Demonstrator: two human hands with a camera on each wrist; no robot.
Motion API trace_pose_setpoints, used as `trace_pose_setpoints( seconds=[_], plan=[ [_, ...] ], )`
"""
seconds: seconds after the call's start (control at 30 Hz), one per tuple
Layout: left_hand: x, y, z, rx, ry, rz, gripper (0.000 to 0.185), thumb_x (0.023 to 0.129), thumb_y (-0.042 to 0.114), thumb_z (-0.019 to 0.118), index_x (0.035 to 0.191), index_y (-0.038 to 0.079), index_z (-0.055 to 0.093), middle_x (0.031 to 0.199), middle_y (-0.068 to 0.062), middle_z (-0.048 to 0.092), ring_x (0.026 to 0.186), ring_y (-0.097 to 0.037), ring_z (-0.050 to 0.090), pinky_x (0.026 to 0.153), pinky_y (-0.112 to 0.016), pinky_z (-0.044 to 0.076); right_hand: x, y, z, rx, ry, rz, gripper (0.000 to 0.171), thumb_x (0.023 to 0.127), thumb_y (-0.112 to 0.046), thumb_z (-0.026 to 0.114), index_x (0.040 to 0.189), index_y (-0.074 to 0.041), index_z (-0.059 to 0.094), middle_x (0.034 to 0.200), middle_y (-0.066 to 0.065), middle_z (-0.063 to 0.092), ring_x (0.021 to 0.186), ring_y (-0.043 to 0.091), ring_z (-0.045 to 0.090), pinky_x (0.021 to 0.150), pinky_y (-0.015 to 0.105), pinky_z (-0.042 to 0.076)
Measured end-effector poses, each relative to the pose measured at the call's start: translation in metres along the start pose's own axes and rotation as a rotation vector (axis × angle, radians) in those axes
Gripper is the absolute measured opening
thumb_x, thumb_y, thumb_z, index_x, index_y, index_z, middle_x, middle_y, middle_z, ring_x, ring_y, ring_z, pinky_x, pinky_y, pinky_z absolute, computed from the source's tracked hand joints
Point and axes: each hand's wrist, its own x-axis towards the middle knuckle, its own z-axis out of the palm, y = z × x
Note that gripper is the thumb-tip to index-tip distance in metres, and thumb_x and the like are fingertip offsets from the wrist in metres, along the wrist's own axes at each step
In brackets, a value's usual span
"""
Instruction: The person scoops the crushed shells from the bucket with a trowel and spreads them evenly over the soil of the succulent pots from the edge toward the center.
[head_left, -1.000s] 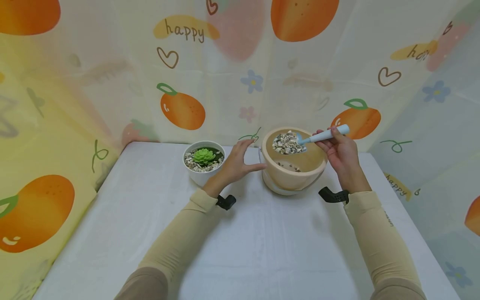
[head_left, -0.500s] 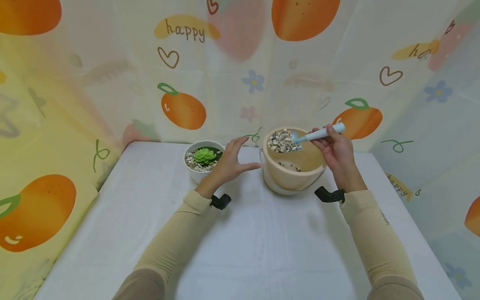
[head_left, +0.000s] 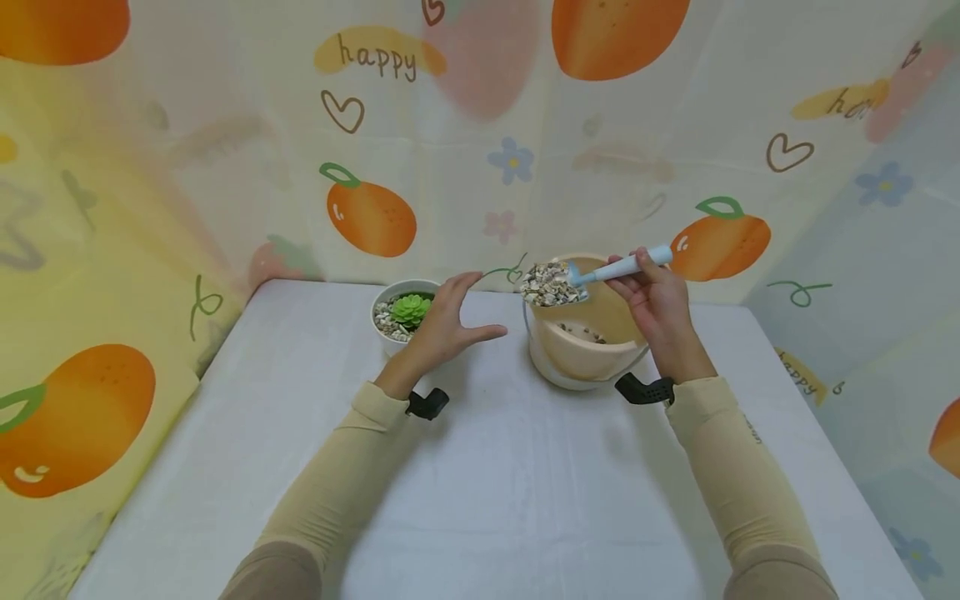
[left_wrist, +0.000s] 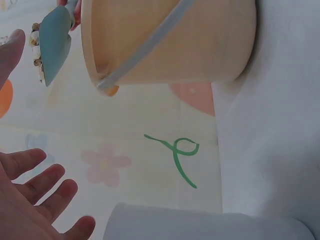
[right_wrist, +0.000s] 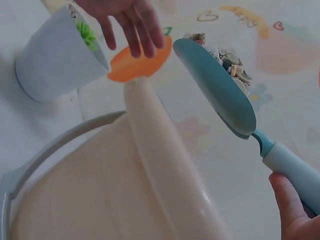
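My right hand (head_left: pixel 660 308) grips the pale blue handle of a small trowel (right_wrist: pixel 220 95), held level above the left rim of a beige bucket (head_left: pixel 585 354). Its blade carries a heap of mixed pebbles (head_left: pixel 551 285). A few more pebbles (head_left: pixel 583 333) lie on the bucket's floor. My left hand (head_left: pixel 442 329) hovers between bucket and flowerpot, fingers spread and holding nothing. Just behind it stands a white flowerpot (right_wrist: pixel 57 57) with a green succulent (head_left: pixel 411 310) and pebbles around the plant. In the head view this hand hides the pot's right side.
Both pots stand near the back of a table covered with a white cloth (head_left: pixel 487 475). A curtain (head_left: pixel 450 167) printed with oranges and hearts hangs right behind and along both sides. The bucket's grey carrying handle (left_wrist: pixel 150 45) hangs down against its side.
The trowel with its pebbles has moved left, from over the bucket's middle to its left rim. My left hand has drawn back left, away from the bucket and over the flowerpot's edge.
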Motion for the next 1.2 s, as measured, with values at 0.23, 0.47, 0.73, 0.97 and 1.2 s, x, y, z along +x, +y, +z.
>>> trace_pose_setpoints(
  seconds=[0.23, 0.47, 0.73, 0.97, 1.2],
  plan=[
    [-0.005, -0.004, -0.005, 0.046, 0.039, 0.005, 0.091, 0.077, 0.041, 0.081, 0.149, 0.007, 0.036, 0.153, -0.013, 0.037, 0.14, -0.032, 0.035, 0.114, -0.056, 0.03, 0.0, 0.013, 0.007, -0.021, 0.003, 0.015, 0.013, 0.096, -0.01, 0.058, 0.095, 0.002, 0.053, 0.085, 0.019, 0.069, 0.083, 0.029, 0.074, 0.074, 0.042, 0.059],
    [-0.01, -0.009, -0.009, 0.03, 0.045, -0.009, 0.091, 0.077, 0.037, 0.082, 0.148, 0.004, 0.036, 0.153, -0.015, 0.036, 0.142, -0.034, 0.031, 0.116, -0.056, 0.026, 0.0, 0.031, 0.018, -0.071, -0.011, 0.022, 0.014, 0.098, -0.012, 0.054, 0.094, 0.001, 0.053, 0.082, 0.019, 0.072, 0.081, 0.027, 0.074, 0.075, 0.039, 0.06],
    [-0.016, -0.018, -0.02, 0.04, 0.056, -0.003, 0.096, 0.075, 0.039, 0.083, 0.15, 0.007, 0.034, 0.155, -0.014, 0.033, 0.142, -0.035, 0.031, 0.114, -0.056, 0.03, 0.001, 0.051, 0.03, -0.06, -0.021, 0.043, 0.011, 0.101, -0.014, 0.049, 0.097, -0.003, 0.05, 0.084, 0.017, 0.071, 0.083, 0.025, 0.073, 0.076, 0.036, 0.06],
    [-0.02, -0.027, -0.031, -0.006, 0.07, -0.034, 0.098, 0.072, 0.042, 0.084, 0.151, 0.013, 0.033, 0.157, -0.011, 0.03, 0.144, -0.034, 0.028, 0.113, -0.06, 0.028, 0.003, 0.065, 0.038, -0.071, 0.013, 0.049, 0.012, 0.101, -0.013, 0.049, 0.093, -0.005, 0.053, 0.083, 0.015, 0.07, 0.083, 0.025, 0.073, 0.077, 0.038, 0.06],
    [-0.025, -0.036, -0.043, -0.006, 0.068, -0.05, 0.097, 0.074, 0.041, 0.083, 0.152, 0.014, 0.032, 0.158, -0.012, 0.028, 0.144, -0.036, 0.026, 0.113, -0.063, 0.025, 0.006, 0.077, 0.046, -0.085, 0.041, 0.054, 0.012, 0.1, -0.013, 0.05, 0.092, -0.004, 0.054, 0.082, 0.014, 0.069, 0.082, 0.024, 0.073, 0.079, 0.038, 0.058]
  ],
)
